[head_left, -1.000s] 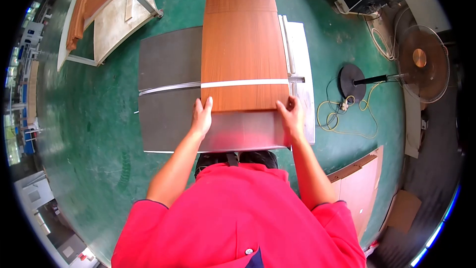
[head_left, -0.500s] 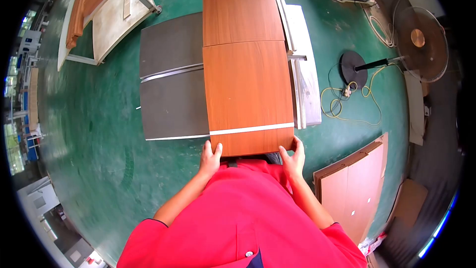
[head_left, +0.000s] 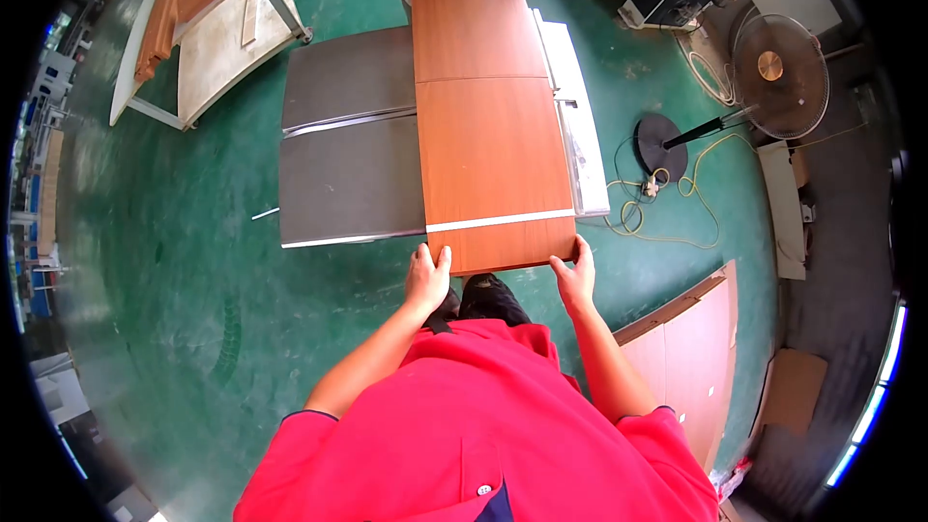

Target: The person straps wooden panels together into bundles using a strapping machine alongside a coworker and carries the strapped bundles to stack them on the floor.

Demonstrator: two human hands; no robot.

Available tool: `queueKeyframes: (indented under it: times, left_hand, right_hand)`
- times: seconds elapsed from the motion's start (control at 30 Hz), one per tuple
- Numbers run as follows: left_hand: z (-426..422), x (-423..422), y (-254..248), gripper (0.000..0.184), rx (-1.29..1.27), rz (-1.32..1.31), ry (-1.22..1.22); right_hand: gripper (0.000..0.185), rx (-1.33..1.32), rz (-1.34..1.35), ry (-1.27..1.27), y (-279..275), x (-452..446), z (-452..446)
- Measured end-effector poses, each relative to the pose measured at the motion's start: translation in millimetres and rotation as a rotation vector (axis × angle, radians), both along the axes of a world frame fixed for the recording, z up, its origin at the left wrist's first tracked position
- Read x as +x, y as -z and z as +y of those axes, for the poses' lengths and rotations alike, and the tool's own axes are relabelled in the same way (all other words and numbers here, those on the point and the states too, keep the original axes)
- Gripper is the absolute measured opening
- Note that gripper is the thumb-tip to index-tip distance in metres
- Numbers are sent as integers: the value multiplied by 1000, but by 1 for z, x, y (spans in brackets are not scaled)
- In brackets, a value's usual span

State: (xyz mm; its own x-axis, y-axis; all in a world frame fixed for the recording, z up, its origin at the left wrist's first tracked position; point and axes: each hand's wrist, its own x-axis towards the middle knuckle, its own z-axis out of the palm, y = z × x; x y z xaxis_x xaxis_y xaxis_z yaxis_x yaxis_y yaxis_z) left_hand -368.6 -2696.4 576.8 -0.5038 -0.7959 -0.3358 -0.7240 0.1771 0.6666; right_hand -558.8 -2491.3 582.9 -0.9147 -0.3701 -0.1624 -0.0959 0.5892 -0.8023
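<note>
A long brown wood-grain panel (head_left: 495,150) with a white strip across its near end spans from me to another person. My left hand (head_left: 426,275) grips its near left corner, thumb on top. At the near right corner, my right hand (head_left: 575,273) holds the edge, also with the thumb on top. Two gloved hands of the other person hold the far end. Beneath and to the left of the panel lie dark grey boards (head_left: 353,179) with a pale metal strip between them. A white board (head_left: 583,135) shows along the panel's right side.
A standing fan (head_left: 781,77) is at the right, its round base (head_left: 660,143) on the green floor beside a yellow cable (head_left: 691,240). Brown panels (head_left: 688,353) lie at the lower right. A wheeled table (head_left: 232,53) with brown pieces stands at the upper left.
The panel first came toward me in my hands, uncovering more of its far part. It has since shifted slightly right in view, and more of the other person shows. Both my hands kept hold.
</note>
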Motion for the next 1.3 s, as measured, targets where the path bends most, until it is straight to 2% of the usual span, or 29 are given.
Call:
queueKeyframes:
  times: [0.13, 0.23, 0.3, 0.5, 0.53, 0.6, 0.63, 0.73, 0.77, 0.8, 0.83, 0.87, 0.9, 0.93, 0.97, 1.03, 1.1, 1.17, 1.23, 1.3]
  left_hand:
    - [1, -2, -1, 53, -4, -31, -4]
    - [2, -3, -5, 51, -15, -15, -13]
    - [1, -3, 2, 51, -11, -18, -4]
    - [3, -5, 0, 50, -6, -11, -34]
    - [5, -5, -2, 50, 5, -20, -27]
    - [2, -6, -9, 51, 18, -31, -21]
    - [-3, -4, -10, 62, 95, -47, 3]
    - [-22, 9, 38, 54, -107, 91, 32]
    - [-53, 10, 44, 41, 97, 384, 14]
    - [-90, 10, 70, 31, 308, 588, -91]
    - [-113, -2, 37, 28, 338, 553, -475]
    - [-146, -14, 16, 30, 544, 673, -697]
    - [-187, -23, 44, 41, 667, 832, -751]
    - [-214, -39, 48, 50, 716, 1007, -821]
    - [-239, -59, 52, 47, 716, 1050, -850]
    - [-272, -95, 39, 47, 552, 932, -864]
    - [-319, -107, 75, 49, -87, 371, -938]
    - [-347, -85, 54, 56, -315, -278, -1064]
    - [-372, -48, 52, 59, -383, -550, -1020]
    - [-418, -4, 81, 57, -183, -555, -949]
  right_hand:
    - [54, -221, -134, 53, 23, -9, 4]
    - [45, -194, -86, 82, 7, -6, -4]
    - [44, -239, -80, 99, 25, -9, -4]
    - [51, -264, -210, 84, 24, -10, 0]
    - [51, -317, -256, 98, 33, -10, 3]
    - [53, -236, -456, 124, 23, -10, 4]
    - [55, -240, -484, 209, 23, -4, 2]
    - [56, -424, -677, 225, 29, -2, 2]
    - [55, -451, -702, 212, 41, -3, 5]
    - [56, -485, -677, 223, 39, 0, 1]
    - [56, -517, -650, 239, 32, 6, -4]
    - [57, -550, -621, 252, 28, 8, -8]
    - [59, -537, -627, 237, 28, 6, -7]
    - [58, -547, -629, 241, 26, 7, -7]
    - [57, -557, -630, 246, 23, 7, -9]
    - [54, -532, -628, 264, 30, 4, -8]
    - [53, -509, -622, 279, 35, 4, -8]
    - [51, -505, -638, 264, 28, 5, -11]
    - [52, -455, -635, 258, 25, 6, -10]
    - [53, -389, -638, 263, 31, 0, -6]
